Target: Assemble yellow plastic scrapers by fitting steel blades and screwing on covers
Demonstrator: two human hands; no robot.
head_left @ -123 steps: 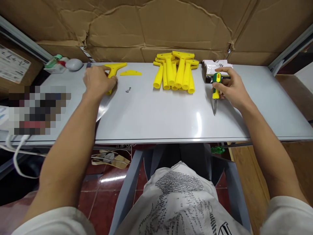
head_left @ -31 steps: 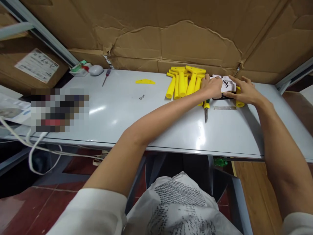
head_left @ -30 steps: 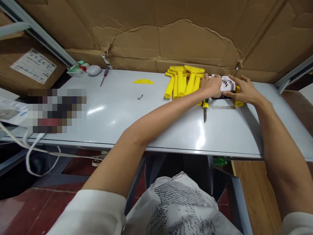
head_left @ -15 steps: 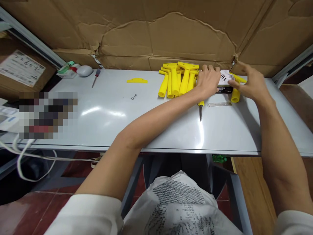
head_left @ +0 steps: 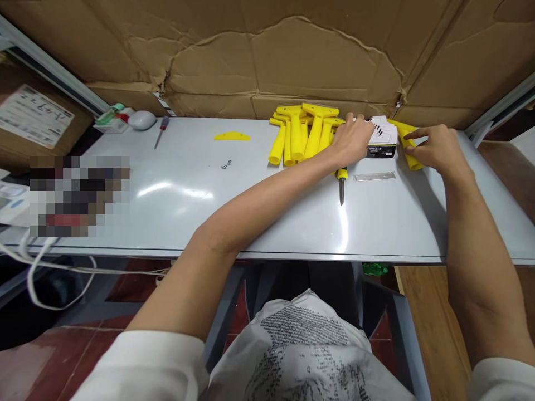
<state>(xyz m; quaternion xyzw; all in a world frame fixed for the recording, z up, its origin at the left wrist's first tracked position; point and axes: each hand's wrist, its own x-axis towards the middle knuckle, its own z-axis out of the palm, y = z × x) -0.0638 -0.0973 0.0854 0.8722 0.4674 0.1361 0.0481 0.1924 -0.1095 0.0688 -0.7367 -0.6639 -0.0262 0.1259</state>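
Note:
A small white and black box [head_left: 382, 138] lies near the back of the table. My left hand [head_left: 354, 138] is closed on its left end, fingers bent over it. To the right, my right hand [head_left: 438, 147] pinches a yellow scraper handle [head_left: 407, 146] between thumb and fingers; the handle lies aslant beside the box. Several more yellow scraper handles [head_left: 298, 133] are piled left of my left hand. Below that hand, a screwdriver [head_left: 341, 189] points towards me, its grip partly hidden. Close by lies a thin clear strip [head_left: 375, 176].
On the left are a yellow curved plate [head_left: 232, 136], small metal pieces [head_left: 226, 165], another screwdriver [head_left: 162, 132] and a white rounded object [head_left: 142, 120]. Cardboard [head_left: 217, 61] stands along the back. White cables [head_left: 79, 268] hang over the front left edge.
My right hand has come down onto the yellow scraper handle, which now slants more to the right. My left hand has shifted slightly and stays at the box.

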